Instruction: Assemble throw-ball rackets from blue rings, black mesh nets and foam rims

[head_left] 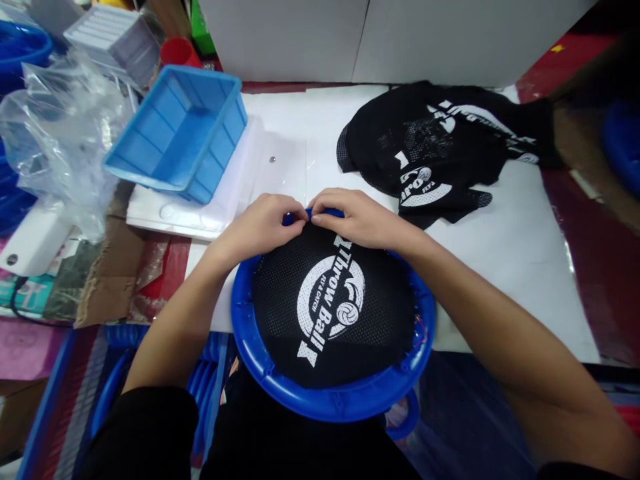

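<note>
A round blue plastic ring (255, 353) rests at the table's near edge, partly over my lap. Black mesh fabric (280, 320) printed "Throw Ball" in white spans its inside. At the far side of the ring, my left hand (275, 223) pinches the fabric's edge against the rim. My right hand (355, 217) pinches the same edge right beside it, the fingertips of both nearly touching. The fingers hide whatever small part lies between them. Thin reddish strands show on the ring's right side.
Loose black printed mesh pieces (450, 147) lie in a heap at the back right. A light blue bin (180, 133) stands on white foam (150, 207) at the left. Beyond it are a clear plastic bag (65, 127) and a cardboard box (107, 267). A grey panel (400, 40) closes the back.
</note>
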### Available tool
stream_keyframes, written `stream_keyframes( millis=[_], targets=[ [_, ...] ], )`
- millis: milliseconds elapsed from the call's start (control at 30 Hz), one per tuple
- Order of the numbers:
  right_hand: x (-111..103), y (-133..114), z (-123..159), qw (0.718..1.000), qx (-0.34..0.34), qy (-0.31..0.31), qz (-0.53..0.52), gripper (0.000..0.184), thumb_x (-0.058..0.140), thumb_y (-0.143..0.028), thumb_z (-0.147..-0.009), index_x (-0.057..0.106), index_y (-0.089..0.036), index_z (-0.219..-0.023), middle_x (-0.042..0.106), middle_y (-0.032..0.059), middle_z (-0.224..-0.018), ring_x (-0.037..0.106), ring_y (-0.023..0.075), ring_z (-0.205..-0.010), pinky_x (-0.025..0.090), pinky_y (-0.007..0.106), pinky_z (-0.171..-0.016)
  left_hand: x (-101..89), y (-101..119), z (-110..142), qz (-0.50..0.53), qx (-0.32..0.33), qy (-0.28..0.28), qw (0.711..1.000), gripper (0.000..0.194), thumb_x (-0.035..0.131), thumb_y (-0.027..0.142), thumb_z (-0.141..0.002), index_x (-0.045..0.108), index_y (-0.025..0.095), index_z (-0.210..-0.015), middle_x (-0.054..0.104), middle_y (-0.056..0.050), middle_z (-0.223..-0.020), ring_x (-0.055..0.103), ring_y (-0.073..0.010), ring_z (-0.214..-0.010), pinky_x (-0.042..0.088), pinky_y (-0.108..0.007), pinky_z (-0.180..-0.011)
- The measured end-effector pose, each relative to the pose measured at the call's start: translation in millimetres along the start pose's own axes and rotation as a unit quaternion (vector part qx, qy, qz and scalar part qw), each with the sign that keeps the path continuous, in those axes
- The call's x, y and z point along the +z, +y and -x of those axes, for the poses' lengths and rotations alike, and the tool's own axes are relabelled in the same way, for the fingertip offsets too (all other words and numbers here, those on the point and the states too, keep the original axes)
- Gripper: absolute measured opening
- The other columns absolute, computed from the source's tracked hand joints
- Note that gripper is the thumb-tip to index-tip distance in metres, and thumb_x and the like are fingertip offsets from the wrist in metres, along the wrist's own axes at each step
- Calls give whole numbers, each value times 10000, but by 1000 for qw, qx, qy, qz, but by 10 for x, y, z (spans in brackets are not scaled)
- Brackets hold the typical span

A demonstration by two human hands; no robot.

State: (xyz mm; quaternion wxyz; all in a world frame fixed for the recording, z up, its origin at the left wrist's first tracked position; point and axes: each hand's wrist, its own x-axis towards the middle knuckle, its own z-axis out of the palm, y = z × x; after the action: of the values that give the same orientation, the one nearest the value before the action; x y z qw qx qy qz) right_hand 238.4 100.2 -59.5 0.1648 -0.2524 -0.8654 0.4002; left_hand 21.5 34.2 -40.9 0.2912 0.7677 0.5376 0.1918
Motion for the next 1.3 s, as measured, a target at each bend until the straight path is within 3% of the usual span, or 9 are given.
stream_keyframes(
  millis=[133, 400, 633, 833, 1100, 1200, 1300],
  targets=[
    [14, -22, -32, 1000, 24, 2, 2, 132, 599, -251, -964, 691, -196, -887, 709, 69, -995, 641, 220, -935, 461, 369, -889, -30, -32, 10, 1, 23, -12, 1000, 190, 618, 245, -941, 793, 173, -964, 794, -50, -924, 701, -178, -827, 532, -313, -832],
    [46, 20, -43, 1000, 22, 20, -1, 138, 617, -282, -968, 714, -205, -906, 723, 68, -1011, 648, 226, -964, 462, 374, -908, -99, -13, 31, 44, -5, -19, 999, 238, 675, 314, -936, 760, 182, -1115, 797, -53, -982, 714, -181, -859, 547, -312, -821],
    [73, -1, -41, 999, 29, 39, 8, 129, 637, -260, -958, 708, -201, -868, 743, 65, -981, 658, 220, -929, 464, 367, -881, 29, -28, -18, 101, -32, 28, 994, 200, 661, 246, -813, 706, 171, -993, 739, -22, -833, 666, -160, -746, 484, -275, -660],
    [65, 0, -28, 999, 32, 44, 3, 118, 640, -253, -952, 729, -212, -886, 771, 57, -998, 681, 224, -948, 478, 365, -892, 100, -16, -35, 89, -33, 43, 995, 210, 613, 181, -728, 672, 186, -930, 691, 5, -789, 623, -153, -725, 466, -281, -668],
    [102, 23, -43, 998, 35, 47, -16, 129, 630, -246, -941, 728, -182, -888, 771, 76, -988, 693, 230, -954, 481, 372, -898, 135, -37, -55, 95, -45, 47, 993, 161, 621, 160, -733, 674, 174, -884, 645, 15, -740, 600, -148, -695, 435, -282, -640],
    [10, 8, 9, 998, 34, 39, -39, 123, 633, -236, -913, 731, -177, -956, 773, 76, -1013, 698, 236, -963, 501, 390, -917, 74, -20, -35, 62, -30, 22, 997, 124, 616, 163, -791, 708, 174, -873, 690, 4, -783, 623, -155, -733, 473, -298, -709],
    [-245, 40, 150, 997, 36, 33, -65, 157, 638, -272, -907, 727, -190, -1006, 776, 89, -1128, 698, 257, -1062, 517, 441, -1004, 5, 9, 9, -9, 38, 7, 999, 167, 580, 155, -887, 740, 174, -930, 734, -33, -913, 665, -175, -832, 517, -329, -822]
  ],
)
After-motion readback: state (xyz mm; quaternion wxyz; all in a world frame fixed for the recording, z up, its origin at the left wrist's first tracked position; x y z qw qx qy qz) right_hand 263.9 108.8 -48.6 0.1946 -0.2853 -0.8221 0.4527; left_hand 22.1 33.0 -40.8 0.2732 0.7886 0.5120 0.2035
